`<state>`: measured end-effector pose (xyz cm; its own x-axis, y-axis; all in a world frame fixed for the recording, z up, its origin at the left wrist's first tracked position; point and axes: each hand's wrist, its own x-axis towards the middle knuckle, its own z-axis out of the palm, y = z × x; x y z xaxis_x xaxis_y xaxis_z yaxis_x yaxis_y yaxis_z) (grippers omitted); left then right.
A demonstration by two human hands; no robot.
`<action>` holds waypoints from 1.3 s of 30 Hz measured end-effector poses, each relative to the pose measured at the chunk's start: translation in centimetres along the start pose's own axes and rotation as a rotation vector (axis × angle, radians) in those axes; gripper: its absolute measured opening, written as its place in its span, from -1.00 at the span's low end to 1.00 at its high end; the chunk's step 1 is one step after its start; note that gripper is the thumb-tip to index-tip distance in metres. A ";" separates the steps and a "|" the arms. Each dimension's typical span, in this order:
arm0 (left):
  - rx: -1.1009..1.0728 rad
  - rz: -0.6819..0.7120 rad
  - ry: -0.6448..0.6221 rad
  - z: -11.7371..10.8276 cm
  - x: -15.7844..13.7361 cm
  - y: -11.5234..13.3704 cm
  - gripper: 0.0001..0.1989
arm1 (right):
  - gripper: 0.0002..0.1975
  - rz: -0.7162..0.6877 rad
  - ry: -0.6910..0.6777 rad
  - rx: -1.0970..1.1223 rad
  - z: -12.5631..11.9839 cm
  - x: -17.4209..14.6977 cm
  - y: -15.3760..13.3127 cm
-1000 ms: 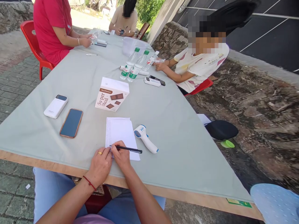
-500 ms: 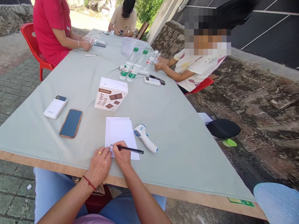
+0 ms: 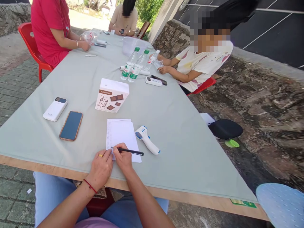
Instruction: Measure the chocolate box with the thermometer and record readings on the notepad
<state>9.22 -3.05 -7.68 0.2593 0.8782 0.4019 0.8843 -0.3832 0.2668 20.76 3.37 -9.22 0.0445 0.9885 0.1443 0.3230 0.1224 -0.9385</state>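
My right hand (image 3: 123, 158) is closed around a black pen (image 3: 131, 151), its tip on a white sheet of paper (image 3: 121, 133) near the left edge. Small handwriting runs down that left side of the sheet. My left hand (image 3: 101, 163), with a gold ring and a red cord bracelet, lies on the sheet's lower left corner. Its fingers are bent and hold nothing, and they rest close to the pen tip. Just right of the paper lies a white infrared thermometer (image 3: 147, 140). Behind the sheet stands a white and brown Super Meal box (image 3: 112, 96).
Left of the paper lie a phone (image 3: 71, 125) and a white power bank (image 3: 55, 109). Two water bottles (image 3: 134, 71) stand beyond the box, near a clear plastic basin (image 3: 133, 47). Three people sit around the cloth-covered table (image 3: 185, 152); two handle clear plastic.
The pen has tilted slightly in my right hand, its tip staying near the same place on the paper. The person on the right has lowered the plastic a little. The view has shifted slightly.
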 end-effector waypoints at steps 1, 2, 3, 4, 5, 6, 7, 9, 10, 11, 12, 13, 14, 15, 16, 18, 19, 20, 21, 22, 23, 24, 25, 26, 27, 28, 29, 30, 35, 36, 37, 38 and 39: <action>-0.001 -0.001 0.000 0.0 0.0 0.0 -0.77 | -0.87 -0.003 0.000 -0.001 0.0 0.0 0.0; 0.000 0.000 0.002 0.0 0.0 0.0 -0.77 | -0.87 -0.006 -0.001 0.000 0.0 0.0 0.0; 0.002 0.002 0.005 0.0 0.0 0.0 -0.78 | -0.87 -0.007 -0.001 0.000 0.0 0.0 0.0; 0.005 0.002 0.008 -0.1 0.0 0.0 -0.78 | -0.87 -0.007 -0.002 0.002 0.0 0.0 0.0; 0.006 0.004 0.012 -0.1 0.0 0.0 -0.78 | -0.87 -0.005 -0.003 0.003 0.0 0.0 0.0; 0.005 0.005 0.015 -0.1 0.0 0.0 -0.78 | -0.87 -0.001 -0.003 0.003 0.0 0.0 0.0; 0.002 0.005 0.018 -0.1 0.0 0.0 -0.77 | -0.87 0.002 -0.003 0.004 0.0 0.0 0.0; -0.007 0.004 0.019 -0.1 0.0 0.0 -0.77 | -0.86 0.010 -0.004 0.005 0.0 0.0 0.0; -0.012 0.004 0.018 -0.1 0.0 0.0 -0.76 | -0.87 0.012 -0.006 0.005 0.0 0.0 0.0; -0.016 0.003 0.016 -0.1 0.0 0.0 -0.76 | -0.86 0.014 -0.007 0.004 0.0 0.0 0.0; -0.019 0.004 0.014 -0.1 0.0 -0.1 -0.76 | -0.86 0.014 -0.009 0.003 0.0 0.0 0.0; -0.019 0.005 0.015 -0.1 0.0 -0.1 -0.76 | -0.86 0.014 -0.012 0.001 0.0 0.0 0.0; -0.018 0.005 0.016 -0.1 0.0 -0.1 -0.76 | -0.86 0.013 -0.014 -0.002 0.0 0.0 0.1; -0.018 0.006 0.019 -0.1 0.0 0.0 -0.76 | -0.86 0.012 -0.015 -0.004 0.0 0.0 0.1; -0.018 0.005 0.020 -0.1 0.0 0.0 -0.76 | -0.86 0.010 -0.016 -0.006 0.0 0.0 0.1; -0.021 0.002 0.020 -0.2 0.1 0.0 -0.76 | -0.86 0.008 -0.020 -0.011 0.0 0.0 0.1; -0.023 0.001 0.019 -0.2 0.1 0.0 -0.76 | -0.86 0.008 -0.022 -0.014 0.0 0.0 0.1; -0.025 0.000 0.019 -0.2 0.1 0.0 -0.76 | -0.86 0.007 -0.023 -0.017 0.0 0.0 0.1; -0.026 0.001 0.021 -0.1 0.1 0.0 -0.76 | -0.86 0.006 -0.025 -0.020 0.0 0.0 0.1; -0.028 0.001 0.023 -0.1 0.0 0.0 -0.76 | -0.86 0.004 -0.026 -0.020 0.0 -0.1 0.1; -0.030 0.001 0.024 -0.1 0.0 0.0 -0.76 | -0.86 0.001 -0.025 -0.019 0.0 -0.1 0.1; -0.033 -0.001 0.023 -0.1 0.0 0.0 -0.75 | -0.86 -0.001 -0.024 -0.017 0.0 -0.1 0.1; -0.035 -0.002 0.019 0.0 0.0 0.0 -0.75 | -0.86 -0.003 -0.025 -0.015 0.0 -0.1 0.1; -0.035 -0.005 0.015 0.0 0.0 0.0 -0.75 | -0.86 -0.005 -0.026 -0.015 0.0 -0.1 0.1; -0.033 -0.006 0.010 0.0 0.0 0.0 -0.74 | -0.87 -0.007 -0.027 -0.018 0.0 -0.1 0.1; -0.031 -0.006 0.006 0.0 0.0 0.0 -0.74 | -0.87 -0.007 -0.028 -0.021 0.0 -0.1 0.2; -0.028 -0.005 0.005 0.0 0.0 0.0 -0.75 | -0.87 -0.006 -0.028 -0.025 0.0 -0.1 0.2; -0.024 -0.004 0.006 -0.1 0.0 0.0 -0.75 | -0.87 -0.004 -0.029 -0.026 0.0 -0.1 0.2; -0.028 -0.004 0.006 -0.1 0.0 0.0 -0.75 | -0.87 0.006 -0.031 -0.012 0.0 -0.2 0.3; -0.033 -0.004 0.004 -0.1 0.0 0.0 -0.75 | -0.87 0.005 -0.032 -0.010 0.0 -0.1 0.2; -0.038 -0.005 0.003 -0.1 0.0 0.0 -0.75 | -0.87 0.005 -0.034 -0.010 -0.1 -0.1 0.2; -0.042 -0.006 0.004 -0.1 0.0 0.0 -0.74 | -0.87 0.004 -0.035 -0.009 -0.1 -0.1 0.2; -0.044 -0.007 0.004 -0.1 0.0 0.0 -0.74 | -0.87 0.004 -0.034 -0.009 -0.1 -0.1 0.1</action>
<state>9.18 -3.06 -7.63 0.2511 0.8799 0.4034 0.8681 -0.3890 0.3083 20.86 3.26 -9.34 0.0135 0.9914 0.1299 0.3311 0.1182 -0.9362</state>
